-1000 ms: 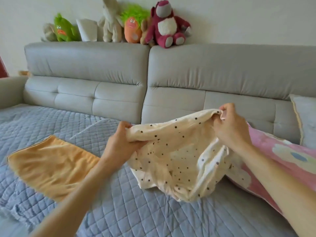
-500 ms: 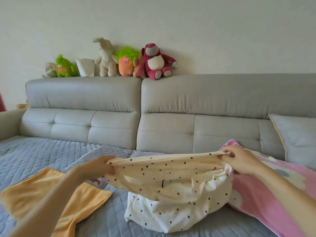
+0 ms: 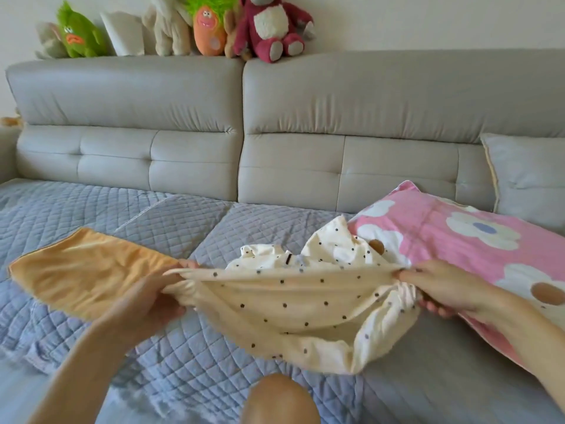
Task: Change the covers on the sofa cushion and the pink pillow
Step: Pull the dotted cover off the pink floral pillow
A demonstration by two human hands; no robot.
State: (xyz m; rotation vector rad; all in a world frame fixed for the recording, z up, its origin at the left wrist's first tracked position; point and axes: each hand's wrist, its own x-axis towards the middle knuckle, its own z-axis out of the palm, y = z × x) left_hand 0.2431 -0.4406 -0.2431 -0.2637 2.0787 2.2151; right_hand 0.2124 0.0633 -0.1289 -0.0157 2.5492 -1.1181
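A cream cover with dark dots (image 3: 284,304) is stretched between my hands above the sofa seat. My left hand (image 3: 153,298) grips its left edge, bunched in the fingers. My right hand (image 3: 434,286) pinches the right edge, next to the pink pillow (image 3: 452,240) with white flowers that lies on the right of the seat. Part of the dotted cover lies crumpled behind the stretched edge. An orange cover (image 3: 85,270) lies flat on the seat at the left, just behind my left hand.
A blue quilted spread (image 3: 183,228) covers the grey sofa (image 3: 336,117). A grey cushion (image 3: 526,175) leans against the backrest at far right. Several plush toys (image 3: 269,26) sit on top of the backrest. My knee (image 3: 281,399) shows at the bottom edge.
My hands have moved apart and lower, pulling the dotted cover's edge taut. The view has dipped down toward the seat, and my knee is now in view.
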